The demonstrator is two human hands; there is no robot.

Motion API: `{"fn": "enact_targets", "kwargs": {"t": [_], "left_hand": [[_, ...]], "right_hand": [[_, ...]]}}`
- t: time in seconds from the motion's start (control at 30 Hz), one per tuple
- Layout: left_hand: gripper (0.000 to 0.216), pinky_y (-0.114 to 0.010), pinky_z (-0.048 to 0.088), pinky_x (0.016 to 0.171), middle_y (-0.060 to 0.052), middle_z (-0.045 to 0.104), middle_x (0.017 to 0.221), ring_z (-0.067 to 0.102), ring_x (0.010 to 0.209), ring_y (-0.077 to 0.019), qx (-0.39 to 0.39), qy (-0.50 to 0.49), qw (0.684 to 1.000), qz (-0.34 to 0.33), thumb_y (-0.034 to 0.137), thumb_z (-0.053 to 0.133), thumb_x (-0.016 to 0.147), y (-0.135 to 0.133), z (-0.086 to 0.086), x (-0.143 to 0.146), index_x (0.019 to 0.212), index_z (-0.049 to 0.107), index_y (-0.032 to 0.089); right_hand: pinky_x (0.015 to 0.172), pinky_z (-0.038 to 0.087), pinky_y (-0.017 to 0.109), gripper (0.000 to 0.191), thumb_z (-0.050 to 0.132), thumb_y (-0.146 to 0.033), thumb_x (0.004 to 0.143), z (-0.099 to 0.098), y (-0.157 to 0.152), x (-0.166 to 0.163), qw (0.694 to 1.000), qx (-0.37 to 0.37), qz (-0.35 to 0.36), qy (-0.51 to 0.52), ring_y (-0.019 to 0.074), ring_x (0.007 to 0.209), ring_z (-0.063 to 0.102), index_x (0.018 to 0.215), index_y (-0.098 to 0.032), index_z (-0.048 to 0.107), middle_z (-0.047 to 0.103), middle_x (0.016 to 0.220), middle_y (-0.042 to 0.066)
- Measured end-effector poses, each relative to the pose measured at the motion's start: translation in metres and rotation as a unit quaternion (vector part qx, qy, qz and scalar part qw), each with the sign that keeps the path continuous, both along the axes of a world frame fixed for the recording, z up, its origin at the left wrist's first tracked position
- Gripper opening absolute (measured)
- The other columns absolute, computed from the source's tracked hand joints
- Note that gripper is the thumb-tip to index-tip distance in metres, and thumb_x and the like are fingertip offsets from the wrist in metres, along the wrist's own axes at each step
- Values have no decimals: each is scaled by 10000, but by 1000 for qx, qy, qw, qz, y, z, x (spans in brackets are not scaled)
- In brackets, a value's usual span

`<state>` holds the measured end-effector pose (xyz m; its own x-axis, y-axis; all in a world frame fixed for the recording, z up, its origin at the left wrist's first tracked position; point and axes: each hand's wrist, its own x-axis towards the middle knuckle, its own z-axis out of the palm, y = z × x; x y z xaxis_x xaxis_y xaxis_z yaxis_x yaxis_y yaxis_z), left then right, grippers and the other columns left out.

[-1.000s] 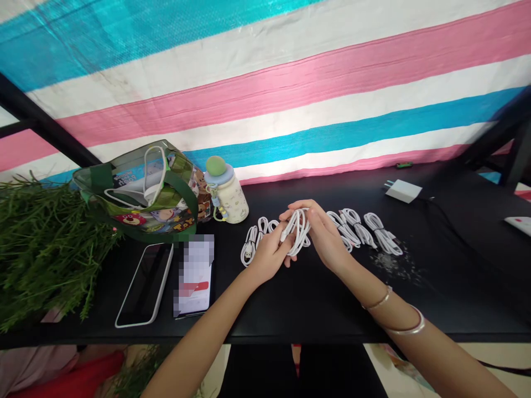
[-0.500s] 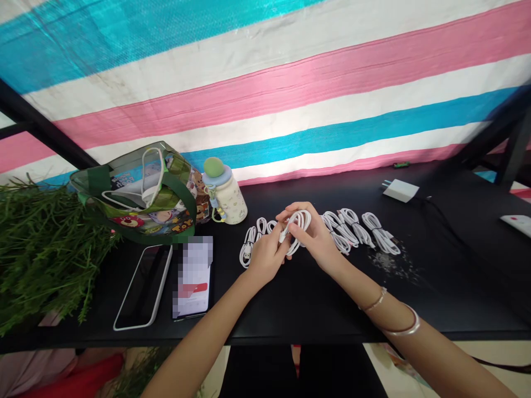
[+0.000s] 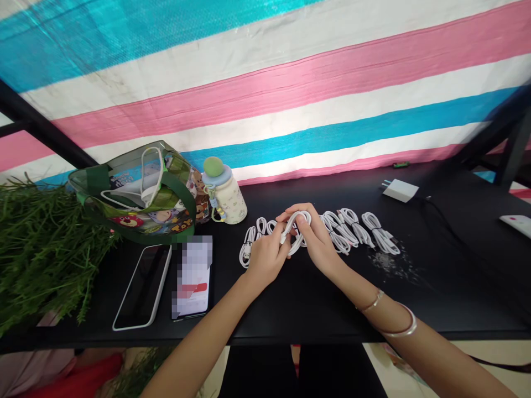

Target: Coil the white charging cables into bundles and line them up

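In front of me, both hands meet over a black table. My left hand point(image 3: 267, 257) pinches a white USB cable point(image 3: 296, 225) near its plug end. My right hand point(image 3: 315, 243) grips the looped part of the same cable, and the fingers hide some of the loops. Bundled white cables point(image 3: 250, 245) lie just left of my left hand, partly under it. Several more coiled white cables point(image 3: 343, 229) sit in a row to the right of my right hand, the farthest bundle point(image 3: 380, 234) apart from the others.
A clear green tote bag point(image 3: 133, 190) and a cream bottle with a green lid point(image 3: 222, 193) stand behind on the left. Two phones point(image 3: 143, 287) lie near the table's front edge. Green plant stems point(image 3: 41, 249) pile at far left. A white charger point(image 3: 400, 190) with a black cord sits at right.
The cable loops between my hands have drawn tighter and smaller. Both hands have come slightly closer together, and the view has shifted a little.
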<state>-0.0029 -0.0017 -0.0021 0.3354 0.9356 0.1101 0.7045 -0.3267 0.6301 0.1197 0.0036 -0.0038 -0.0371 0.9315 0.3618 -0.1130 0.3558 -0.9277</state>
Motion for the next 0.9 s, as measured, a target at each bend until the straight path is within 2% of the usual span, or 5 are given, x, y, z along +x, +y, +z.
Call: {"fn": "enact_targets", "kwargs": {"t": [0.13,0.23,0.37,0.6,0.9], "left_hand": [[304,-272,463,615,19,671,595,660,590,-193,-18,8,1000,-6,213,365,892,0,2,1,1112,573,184],[353,-272,460,613,23,674,586,665,606,-199,-16,13,1000,-9,211,362,890,0,2,1,1187,550,183],[426,-268,451,604,23,681,591,664,616,-198,-11,13,1000,-14,212,350,888,0,1,0,1288,493,175],[464,-257,448,607,26,688,635,650,595,-176,-30,24,999,-18,215,322,904,2,0,-1,1354,434,185],[389,-265,467,654,24,695,641,689,693,-195,-37,68,997,12,201,339,908,1,1,1,1267,488,198]], "right_hand": [[521,487,299,433,466,-661,826,2,0,0,999,-13,14,27,151,598,554,885,-240,545,677,813,26],[427,453,294,482,402,-693,830,4,1,0,997,-44,31,55,149,523,511,812,-238,558,636,717,16],[379,443,278,415,507,-647,800,8,2,1,988,-89,73,100,148,488,483,742,-238,552,548,589,-10],[368,473,266,377,654,-591,720,11,5,5,961,-151,147,177,142,544,498,737,-239,522,562,699,-11],[376,461,257,442,681,-638,658,8,3,0,963,-151,118,191,133,569,491,751,-240,510,548,733,-19]]}}
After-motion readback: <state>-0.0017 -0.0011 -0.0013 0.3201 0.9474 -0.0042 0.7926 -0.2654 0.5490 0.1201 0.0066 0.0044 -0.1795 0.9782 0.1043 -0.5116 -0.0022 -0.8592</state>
